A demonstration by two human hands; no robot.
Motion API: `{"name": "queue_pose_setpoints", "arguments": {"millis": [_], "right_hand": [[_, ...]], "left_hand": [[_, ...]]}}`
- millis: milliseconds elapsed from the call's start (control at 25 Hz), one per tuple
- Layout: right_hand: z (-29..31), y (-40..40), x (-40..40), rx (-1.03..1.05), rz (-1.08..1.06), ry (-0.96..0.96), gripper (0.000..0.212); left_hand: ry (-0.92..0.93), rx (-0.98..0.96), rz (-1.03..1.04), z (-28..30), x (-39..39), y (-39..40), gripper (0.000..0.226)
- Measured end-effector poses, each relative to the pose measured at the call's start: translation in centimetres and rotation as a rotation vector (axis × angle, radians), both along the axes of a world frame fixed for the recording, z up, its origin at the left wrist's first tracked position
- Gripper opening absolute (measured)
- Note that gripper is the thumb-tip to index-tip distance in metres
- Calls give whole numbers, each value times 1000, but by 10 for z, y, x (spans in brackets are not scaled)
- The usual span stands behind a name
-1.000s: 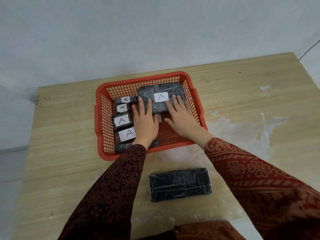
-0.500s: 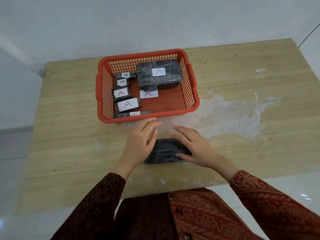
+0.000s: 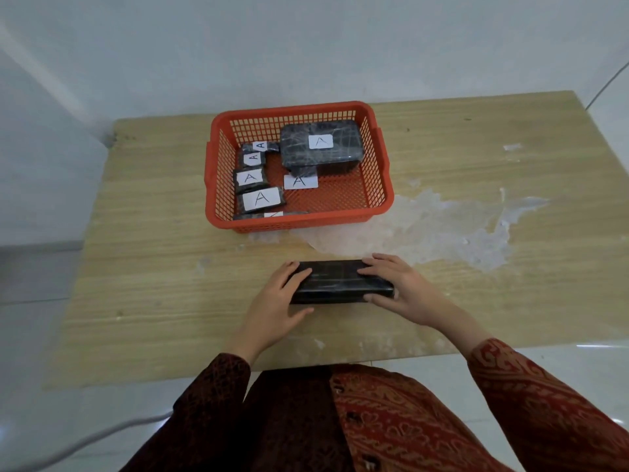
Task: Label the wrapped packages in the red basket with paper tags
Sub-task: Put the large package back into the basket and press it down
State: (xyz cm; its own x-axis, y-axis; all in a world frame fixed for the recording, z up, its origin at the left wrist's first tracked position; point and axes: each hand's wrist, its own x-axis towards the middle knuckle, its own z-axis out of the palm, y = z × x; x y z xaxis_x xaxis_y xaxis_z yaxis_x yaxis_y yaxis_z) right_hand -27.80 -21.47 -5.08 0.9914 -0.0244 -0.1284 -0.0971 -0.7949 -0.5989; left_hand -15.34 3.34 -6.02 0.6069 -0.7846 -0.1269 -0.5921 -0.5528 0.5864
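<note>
A red basket [image 3: 383, 172] stands at the back of the wooden table. Inside it, a large black wrapped package [image 3: 343, 144] carries a white tag marked A. Several small wrapped packages [image 3: 253, 189] with A tags line the basket's left side. One loose paper tag [image 3: 301, 181] lies on the basket floor. In front of the basket, a long black wrapped package [image 3: 335, 281] with no tag rests on the table. My left hand [image 3: 277, 303] grips its left end and my right hand [image 3: 400, 289] grips its right end.
The wooden table [image 3: 153, 267] has a pale worn patch [image 3: 439, 229] right of the basket. A grey wall rises behind. A white cable [image 3: 85, 437] runs over the floor at the lower left.
Both hands left the basket, came back toward me, and closed on the ends of the untagged package on the table. The view pulled back.
</note>
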Motion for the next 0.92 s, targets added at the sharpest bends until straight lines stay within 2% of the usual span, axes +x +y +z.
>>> {"name": "queue_pose_setpoints", "arguments": {"millis": [80, 160, 240, 360, 480, 560, 680, 840, 920], "right_hand": [[10, -6, 6, 49, -81, -63, 36], [21, -11, 13, 160, -214, -121, 31], [31, -15, 22, 313, -351, -199, 34], [47, -23, 42, 466, -498, -326, 47], [55, -30, 76, 483, -628, -377, 42], [55, -30, 99, 430, -656, -376, 40], [50, -29, 123, 302, -696, -273, 52], [39, -19, 133, 205, -590, -127, 69], [32, -13, 133, 94, -498, -31, 70]], "left_hand": [[-7, -73, 43, 4, 7, -3, 52], [65, -204, 147, 13, 13, -9, 44], [114, -351, 258, 27, 25, -19, 41], [199, -567, 431, 49, 50, -37, 50], [259, -744, 656, 63, 81, -66, 52], [236, -724, 736, 64, 98, -86, 46], [195, -580, 766, 53, 115, -105, 42], [208, -291, 710, 30, 131, -109, 57], [262, -137, 664, 26, 139, -109, 71]]}}
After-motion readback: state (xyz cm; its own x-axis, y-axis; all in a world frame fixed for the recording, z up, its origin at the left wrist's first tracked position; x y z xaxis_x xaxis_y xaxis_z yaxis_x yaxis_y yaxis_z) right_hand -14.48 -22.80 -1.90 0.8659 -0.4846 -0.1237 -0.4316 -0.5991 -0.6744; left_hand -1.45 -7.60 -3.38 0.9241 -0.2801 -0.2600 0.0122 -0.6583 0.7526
